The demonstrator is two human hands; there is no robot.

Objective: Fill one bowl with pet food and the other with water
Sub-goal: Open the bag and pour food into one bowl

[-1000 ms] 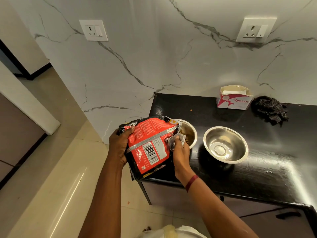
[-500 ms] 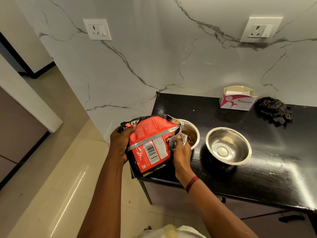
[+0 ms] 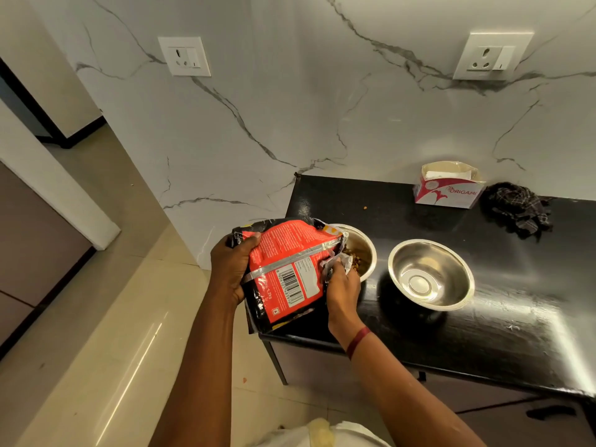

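A red and black pet food bag [image 3: 283, 272] is tipped sideways, its torn mouth over the left steel bowl [image 3: 364, 246] on the black counter [image 3: 516, 327]. Brown kibble [image 3: 354, 258] lies in that bowl. My left hand [image 3: 230, 269] grips the bag's bottom end. My right hand [image 3: 342, 285] pinches the silvery opening right at the bowl's rim. A second steel bowl [image 3: 430, 274] stands to the right with nothing in it, a hand's width from the first.
A white and red tissue box [image 3: 448, 185] and a dark checked cloth [image 3: 516, 204] sit at the counter's back by the marble wall. One stray kibble piece [image 3: 365, 208] lies behind the bowls. The counter's left edge drops to a tiled floor [image 3: 113, 350].
The bag stays tilted over the left bowl with both hands in the same grip. Only my head has shifted slightly, moving the scene a little to the right in view.
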